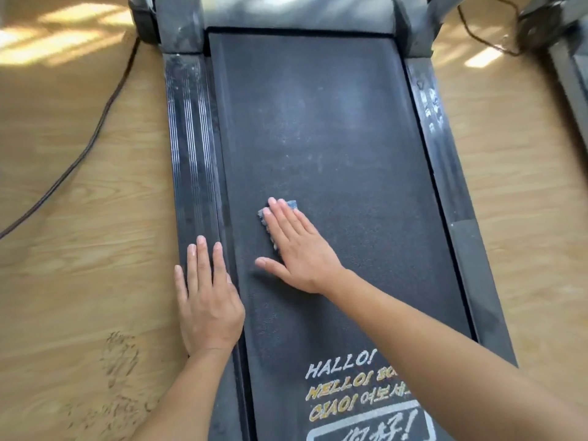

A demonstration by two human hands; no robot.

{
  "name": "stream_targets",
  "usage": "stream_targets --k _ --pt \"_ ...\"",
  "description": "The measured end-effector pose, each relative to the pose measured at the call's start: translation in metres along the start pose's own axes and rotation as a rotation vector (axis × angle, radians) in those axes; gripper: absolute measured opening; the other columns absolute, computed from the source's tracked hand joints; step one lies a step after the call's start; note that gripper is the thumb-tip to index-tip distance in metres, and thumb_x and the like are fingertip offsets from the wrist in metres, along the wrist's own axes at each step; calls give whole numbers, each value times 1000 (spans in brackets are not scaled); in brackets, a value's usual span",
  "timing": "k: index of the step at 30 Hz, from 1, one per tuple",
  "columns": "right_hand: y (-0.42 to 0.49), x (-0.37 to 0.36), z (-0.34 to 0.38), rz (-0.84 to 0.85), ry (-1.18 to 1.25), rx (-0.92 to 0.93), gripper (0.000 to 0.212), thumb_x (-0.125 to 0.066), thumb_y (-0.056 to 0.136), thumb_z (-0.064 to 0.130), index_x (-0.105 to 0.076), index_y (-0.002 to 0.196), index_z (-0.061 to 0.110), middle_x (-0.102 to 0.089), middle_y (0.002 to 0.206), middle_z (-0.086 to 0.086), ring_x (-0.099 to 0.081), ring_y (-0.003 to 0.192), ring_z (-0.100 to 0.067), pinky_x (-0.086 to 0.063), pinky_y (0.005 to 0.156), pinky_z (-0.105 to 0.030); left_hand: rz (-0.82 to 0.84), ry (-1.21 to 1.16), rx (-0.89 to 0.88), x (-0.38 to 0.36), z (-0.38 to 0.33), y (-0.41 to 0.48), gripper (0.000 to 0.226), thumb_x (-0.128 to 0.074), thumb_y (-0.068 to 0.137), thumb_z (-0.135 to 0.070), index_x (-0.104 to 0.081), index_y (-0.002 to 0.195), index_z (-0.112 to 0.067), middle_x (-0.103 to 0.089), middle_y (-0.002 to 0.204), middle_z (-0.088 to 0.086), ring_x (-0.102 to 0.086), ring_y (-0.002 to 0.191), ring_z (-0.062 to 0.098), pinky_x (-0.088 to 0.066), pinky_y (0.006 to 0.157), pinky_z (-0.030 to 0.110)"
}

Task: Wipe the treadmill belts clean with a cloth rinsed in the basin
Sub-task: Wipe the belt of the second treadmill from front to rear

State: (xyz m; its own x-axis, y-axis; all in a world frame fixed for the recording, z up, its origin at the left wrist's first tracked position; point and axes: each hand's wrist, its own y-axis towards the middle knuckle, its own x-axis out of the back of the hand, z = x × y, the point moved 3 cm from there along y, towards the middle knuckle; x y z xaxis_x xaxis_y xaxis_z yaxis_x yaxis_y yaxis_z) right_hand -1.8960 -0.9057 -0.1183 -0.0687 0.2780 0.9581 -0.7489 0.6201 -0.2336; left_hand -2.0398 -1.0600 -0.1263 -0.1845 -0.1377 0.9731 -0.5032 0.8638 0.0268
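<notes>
Currently mid-wipe: right hand [296,249], fingers flat, presses the blue cloth [292,204] onto the treadmill belt [334,138] at centre frame; left hand [206,300] rests flat, fingers straight, on the side rail [191,138]. Upper belt (pale, dusty smears) likely needs the next strokes w/ firm pressure; basin not in view.

The belt [318,128] reads "HALLO!", "HELLO!" and "CIAO!".

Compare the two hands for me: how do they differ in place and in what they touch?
The left hand rests on the left side rail; the right hand lies on the belt. The left hand touches bare rail, while the right hand presses a blue cloth under its fingers. The left hand's thumb lies close in; the right hand's thumb is spread wide. Both are flat, palm down, fingers straight.
</notes>
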Motion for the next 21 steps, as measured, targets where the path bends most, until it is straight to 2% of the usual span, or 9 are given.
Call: stream_targets --k 3,6,9,13,16,19,21 --pt "-52 1 -84 -28 60 -353 93 -20 102 76 5 167 13 15 174 -5 18 160 -17 1 131 -42 11 -5 3 0 -3 0 61 -31 107 -23 -29 167 -9 -11 178 11 -14 165 29 -17 132 57" --pt "-111 7 -171 -45 173 -750 101 -8 95 83 5 167 14 14 174 -5 15 160 -19 -3 131 -49 6 8 4 -1 -4 0 61 -31 108 -23 -27 167 -9 -11 178 12 -14 165 30 -16 132 57" --pt "-133 4 -200 -5 202 -832 100 -15 96 79 4 166 12 12 174 -7 11 161 -21 -4 130 -49 5 6 1 -2 -4 0 61 -32 108 -23 -27 167 -8 -10 178 13 -14 165 31 -16 132 58" --pt "-101 -1 -166 -148 306 -993 107 -12 91 81 -1 166 5 7 174 -15 8 161 -28 -1 130 -51 -8 -3 -7 -2 -4 -2 60 -32 108 -22 -28 167 -8 -12 178 13 -15 165 31 -18 131 58" --pt "-61 0 -103 -159 289 -856 92 -22 101 68 -2 166 6 7 174 -13 9 161 -25 0 130 -50 -17 -48 25 1 -2 1 59 -35 107 -20 -34 165 -13 -17 178 7 -19 164 27 -19 132 53" --pt "-26 -10 3 -137 266 -526 82 -24 106 60 1 167 10 12 174 -8 17 160 -19 6 130 -42 -31 -106 63 5 -2 3 57 -35 107 -21 -40 163 -18 -21 177 2 -21 163 22 -19 132 49" --pt "-22 -22 71 -86 225 -298 78 -22 109 57 0 167 11 13 174 -7 18 159 -17 2 131 -42 -28 -126 53 5 0 3 58 -34 105 -21 -41 162 -18 -22 177 1 -20 164 21 -19 132 49"
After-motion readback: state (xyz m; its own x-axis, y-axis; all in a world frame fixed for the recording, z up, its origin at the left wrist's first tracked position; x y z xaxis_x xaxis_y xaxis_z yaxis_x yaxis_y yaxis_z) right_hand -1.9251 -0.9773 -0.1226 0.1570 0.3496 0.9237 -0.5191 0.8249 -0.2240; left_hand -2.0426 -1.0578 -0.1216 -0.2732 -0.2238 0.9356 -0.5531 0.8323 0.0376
